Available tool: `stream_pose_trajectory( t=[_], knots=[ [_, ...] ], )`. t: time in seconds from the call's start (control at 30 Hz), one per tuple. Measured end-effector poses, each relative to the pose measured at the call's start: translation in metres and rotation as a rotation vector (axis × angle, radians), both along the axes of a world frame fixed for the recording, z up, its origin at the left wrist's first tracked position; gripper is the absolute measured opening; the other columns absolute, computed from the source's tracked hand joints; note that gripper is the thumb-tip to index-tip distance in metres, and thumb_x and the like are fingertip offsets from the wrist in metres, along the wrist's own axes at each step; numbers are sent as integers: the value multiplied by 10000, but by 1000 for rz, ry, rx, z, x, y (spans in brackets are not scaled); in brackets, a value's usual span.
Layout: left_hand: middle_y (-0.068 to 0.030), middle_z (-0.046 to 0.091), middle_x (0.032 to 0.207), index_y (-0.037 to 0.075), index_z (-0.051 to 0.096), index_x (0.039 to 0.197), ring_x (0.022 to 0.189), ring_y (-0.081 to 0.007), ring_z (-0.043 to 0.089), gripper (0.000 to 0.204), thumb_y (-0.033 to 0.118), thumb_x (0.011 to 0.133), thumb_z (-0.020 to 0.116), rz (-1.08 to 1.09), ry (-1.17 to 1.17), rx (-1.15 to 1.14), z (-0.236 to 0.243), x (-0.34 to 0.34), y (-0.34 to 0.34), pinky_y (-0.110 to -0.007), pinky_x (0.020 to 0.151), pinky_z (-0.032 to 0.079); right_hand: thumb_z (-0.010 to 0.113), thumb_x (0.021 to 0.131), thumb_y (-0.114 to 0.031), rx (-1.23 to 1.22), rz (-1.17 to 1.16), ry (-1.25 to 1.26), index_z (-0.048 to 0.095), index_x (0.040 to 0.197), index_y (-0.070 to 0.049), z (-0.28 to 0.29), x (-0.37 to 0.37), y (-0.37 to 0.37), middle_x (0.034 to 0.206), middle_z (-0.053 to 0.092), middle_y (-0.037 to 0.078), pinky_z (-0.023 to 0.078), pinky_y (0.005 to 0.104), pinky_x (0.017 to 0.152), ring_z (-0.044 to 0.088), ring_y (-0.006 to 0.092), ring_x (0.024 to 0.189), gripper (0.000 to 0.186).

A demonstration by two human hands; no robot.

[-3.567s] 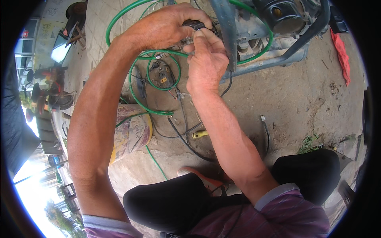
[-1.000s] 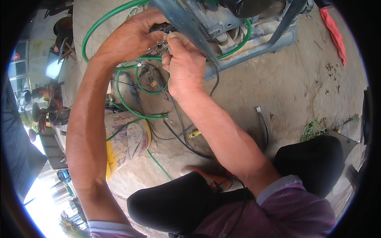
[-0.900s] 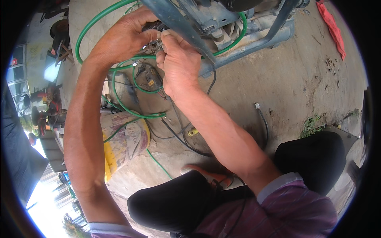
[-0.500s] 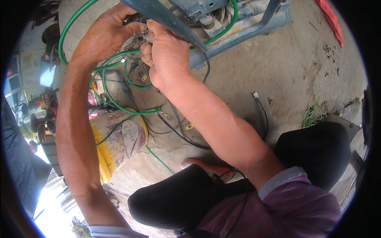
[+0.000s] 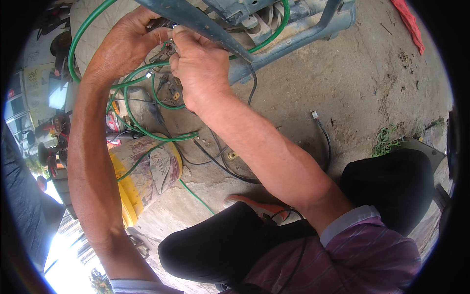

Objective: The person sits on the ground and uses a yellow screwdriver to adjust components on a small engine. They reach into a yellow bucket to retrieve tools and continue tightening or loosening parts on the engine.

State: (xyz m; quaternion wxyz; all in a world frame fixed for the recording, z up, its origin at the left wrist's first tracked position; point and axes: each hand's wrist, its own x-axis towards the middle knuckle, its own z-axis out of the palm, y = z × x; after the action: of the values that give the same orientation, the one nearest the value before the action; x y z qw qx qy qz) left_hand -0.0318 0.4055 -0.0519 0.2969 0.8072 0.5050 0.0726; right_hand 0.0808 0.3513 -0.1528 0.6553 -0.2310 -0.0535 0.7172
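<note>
Both hands meet beneath a blue-grey metal frame bar point(image 5: 196, 25) at the top of the view. My left hand point(image 5: 128, 41) reaches in from the left, its thumb and fingers closed close to the bar; its fingertips are partly hidden behind it. Right beside it, my right hand point(image 5: 201, 66) is curled, thumb and forefinger pinched near the left thumb. Whatever lies between the fingertips is too small and covered to make out. Small wires and metal parts show just below the fingers. A green hose point(image 5: 138, 128) loops around and below both hands.
A dirty yellow-and-white bucket point(image 5: 161, 166) lies on its side left of centre. Black cable point(image 5: 223, 169) trails over the concrete floor point(image 5: 303, 78), and a short black cable point(image 5: 323, 134) with a pale connector lies right. Red cloth point(image 5: 410, 24) lies far right. My black-trousered knees are below.
My right hand has shifted slightly left and turned, its fingers now tucked further out of sight. The left hand stays close beside it, moved slightly left.
</note>
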Motion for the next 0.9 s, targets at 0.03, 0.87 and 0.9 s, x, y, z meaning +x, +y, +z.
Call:
stream_pose_trajectory(
  t=[0.03,0.87,0.9],
  knots=[
    [-52,647,1307,46,680,1276,1226,-214,608,295,85,984,667,-7,19,16,0,1,0,-366,1052,482,680,1007,-126,20,-30,-41,638,877,-55,-3,-3,0,730,548,-27,345,246,464,465,61,559,153],
    [-26,650,1285,41,675,1301,1210,-189,609,305,100,1002,656,-31,-40,3,-3,-7,3,-353,1052,485,681,966,-115,36,-102,-97,597,813,-79,-4,-11,3,667,488,-52,304,244,449,422,41,520,178],
    [-25,653,1282,42,676,1300,1207,-188,611,304,99,1002,656,-22,-45,-8,-3,-7,3,-352,1048,490,681,964,-117,17,-81,-53,589,807,-84,-1,-8,3,670,473,-54,297,244,451,409,43,519,185]
  ],
)
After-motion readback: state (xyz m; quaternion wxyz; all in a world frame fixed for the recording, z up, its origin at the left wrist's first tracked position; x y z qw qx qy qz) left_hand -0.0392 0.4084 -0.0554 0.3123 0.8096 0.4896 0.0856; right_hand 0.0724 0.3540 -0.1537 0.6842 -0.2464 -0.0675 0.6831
